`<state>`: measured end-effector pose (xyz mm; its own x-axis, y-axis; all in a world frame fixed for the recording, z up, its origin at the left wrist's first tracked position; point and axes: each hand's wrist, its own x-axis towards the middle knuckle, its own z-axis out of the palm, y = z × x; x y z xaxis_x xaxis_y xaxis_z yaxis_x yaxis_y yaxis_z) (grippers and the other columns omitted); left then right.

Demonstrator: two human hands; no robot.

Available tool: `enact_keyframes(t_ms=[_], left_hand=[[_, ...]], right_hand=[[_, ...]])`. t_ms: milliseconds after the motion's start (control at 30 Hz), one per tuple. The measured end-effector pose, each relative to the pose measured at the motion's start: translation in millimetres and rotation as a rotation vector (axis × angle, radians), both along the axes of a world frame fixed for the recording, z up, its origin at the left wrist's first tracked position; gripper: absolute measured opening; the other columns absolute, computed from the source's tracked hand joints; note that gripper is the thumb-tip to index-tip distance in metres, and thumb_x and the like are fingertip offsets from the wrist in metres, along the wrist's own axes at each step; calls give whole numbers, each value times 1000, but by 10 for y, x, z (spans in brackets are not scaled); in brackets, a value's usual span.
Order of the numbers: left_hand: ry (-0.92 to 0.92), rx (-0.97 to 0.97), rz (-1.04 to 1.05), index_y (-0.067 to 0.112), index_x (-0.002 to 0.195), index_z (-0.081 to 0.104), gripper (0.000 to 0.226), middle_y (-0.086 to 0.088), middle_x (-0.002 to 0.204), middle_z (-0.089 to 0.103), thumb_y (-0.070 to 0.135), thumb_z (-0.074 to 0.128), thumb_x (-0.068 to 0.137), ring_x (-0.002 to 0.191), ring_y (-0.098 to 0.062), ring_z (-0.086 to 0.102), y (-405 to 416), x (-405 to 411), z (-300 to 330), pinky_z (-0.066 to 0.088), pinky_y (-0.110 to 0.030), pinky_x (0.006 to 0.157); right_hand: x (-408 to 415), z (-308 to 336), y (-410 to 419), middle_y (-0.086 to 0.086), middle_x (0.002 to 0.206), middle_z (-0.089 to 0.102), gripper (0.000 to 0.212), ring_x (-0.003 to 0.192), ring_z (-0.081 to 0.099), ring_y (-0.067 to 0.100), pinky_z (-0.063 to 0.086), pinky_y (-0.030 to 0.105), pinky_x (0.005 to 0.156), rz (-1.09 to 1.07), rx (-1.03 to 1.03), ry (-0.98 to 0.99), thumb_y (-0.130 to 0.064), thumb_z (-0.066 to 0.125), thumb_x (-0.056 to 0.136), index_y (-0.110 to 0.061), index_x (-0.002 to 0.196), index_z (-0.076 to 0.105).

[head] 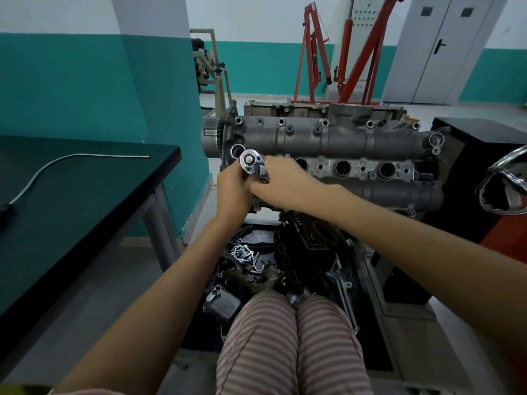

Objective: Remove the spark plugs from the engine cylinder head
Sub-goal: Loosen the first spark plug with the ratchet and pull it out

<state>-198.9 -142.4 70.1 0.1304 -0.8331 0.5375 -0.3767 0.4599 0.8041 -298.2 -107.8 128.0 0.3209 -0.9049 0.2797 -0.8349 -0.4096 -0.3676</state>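
Observation:
The grey engine cylinder head (328, 141) lies across the stand in front of me, with a row of round spark plug wells (343, 167) along its middle. A chrome ratchet wrench (251, 161) stands over the left end of that row, its round head facing up. My left hand (232, 185) grips the ratchet from the left, below its head. My right hand (281, 179) grips its handle from the right, fingers curled round it. Whatever sits under the ratchet is hidden by both hands.
A dark table (71, 195) with a flexible metal hose (51, 169) stands at the left. Loose engine parts and a chain (248, 260) lie in the tray below. A shiny handwheel (504, 183) is at the right, a red engine hoist (342, 52) behind.

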Motion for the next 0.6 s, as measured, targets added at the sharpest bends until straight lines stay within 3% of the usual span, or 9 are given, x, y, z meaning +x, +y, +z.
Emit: enact_keyframes(t_ms=[67, 133, 167, 300, 400, 433, 500, 533, 600], left_hand=[[-14, 6, -3, 2, 87, 66, 23, -10, 76, 65, -8, 47, 78, 71, -14, 58, 6, -7, 2, 48, -27, 62], [-35, -5, -8, 0, 95, 65, 26, -17, 85, 67, -9, 48, 77, 77, -19, 57, 5, -11, -12, 49, -34, 68], [-22, -7, -17, 0, 93, 65, 24, -15, 83, 67, -8, 49, 77, 76, -15, 56, 6, -5, -24, 48, -32, 66], [-95, -49, -16, 10, 88, 65, 13, 19, 67, 54, 0, 60, 81, 62, 12, 50, -47, 42, 36, 35, -5, 55], [-243, -73, -47, 10, 87, 66, 12, 21, 66, 51, 1, 60, 82, 62, 0, 47, -83, 89, 135, 34, -3, 56], [-259, -82, -47, 8, 84, 66, 13, 19, 64, 51, -2, 59, 81, 60, -2, 45, -84, 91, 140, 33, -2, 56], [-239, -68, -43, 4, 84, 67, 13, 5, 68, 60, -3, 57, 79, 58, 1, 46, -63, 87, 116, 36, -5, 57], [-214, -52, -53, 2, 87, 67, 15, -6, 74, 65, -2, 55, 77, 62, 3, 48, -48, 78, 94, 42, -14, 62], [-153, -26, -82, -3, 88, 65, 22, -23, 84, 66, 4, 50, 75, 74, -13, 52, -25, 69, 63, 47, -37, 71]], right_hand=[[12, -13, 52, -2, 54, 43, 20, 41, 42, 8, 33, 19, 41, 47, 301, -314, -11, 46, 84, -15, 66, 39], [25, -4, 95, 1, 56, 43, 15, 43, 43, 11, 38, 20, 41, 92, 557, -503, -8, 45, 85, -12, 71, 41], [28, 0, 89, 3, 59, 46, 13, 48, 47, 14, 41, 21, 44, 73, 518, -425, -9, 45, 85, -12, 72, 42], [-84, 177, -14, 1, 82, 45, 5, 74, 47, 21, 35, 30, 60, -152, -168, 448, -20, 48, 88, -16, 88, 45], [-147, 264, -52, 0, 82, 44, 7, 74, 46, 21, 34, 31, 60, -170, -284, 587, -24, 46, 90, -17, 89, 45], [-142, 248, -49, 0, 81, 45, 9, 73, 47, 20, 35, 29, 58, -147, -252, 528, -25, 47, 89, -17, 86, 44], [-86, 145, 6, 1, 74, 49, 10, 66, 50, 19, 38, 23, 51, -59, 16, 220, -22, 48, 87, -14, 81, 44], [-35, 101, 62, 2, 69, 49, 9, 60, 52, 19, 41, 22, 49, 4, 245, -36, -18, 48, 86, -12, 80, 46], [61, 86, 176, 5, 63, 49, 8, 52, 51, 16, 48, 25, 53, 89, 712, -541, -10, 47, 87, -8, 79, 48]])
